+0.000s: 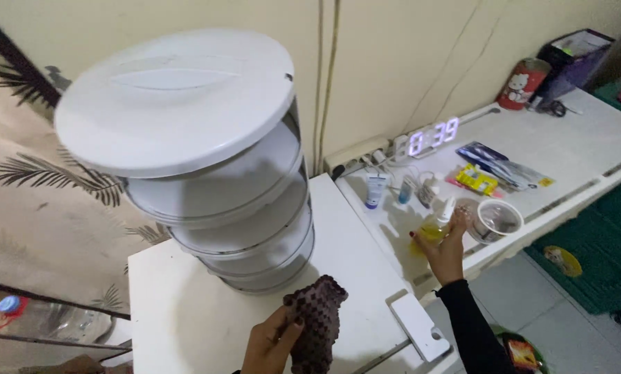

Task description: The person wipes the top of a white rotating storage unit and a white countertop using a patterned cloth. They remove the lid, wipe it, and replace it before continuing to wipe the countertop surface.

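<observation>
2 hands are working in the head view: the left hand (pixel 269 343) is closing around a dark cloth (pixel 317 325) beside the white tiered container (pixel 213 166), while the right hand (pixel 447 253) is gripping a yellow spray bottle (pixel 436 227) on the counter (pixel 573 149), best kept upright.

It looked like a room in a home. A white desk (pixel 587 149) along a cream wall carried toiletry tubes (pixel 375 191), a glowing digital clock (pixel 433 137) and a power strip (pixel 355 154). A palm-print curtain (pixel 40 187) hung to the left, and the floor (pixel 532 291) was tiled.
</observation>
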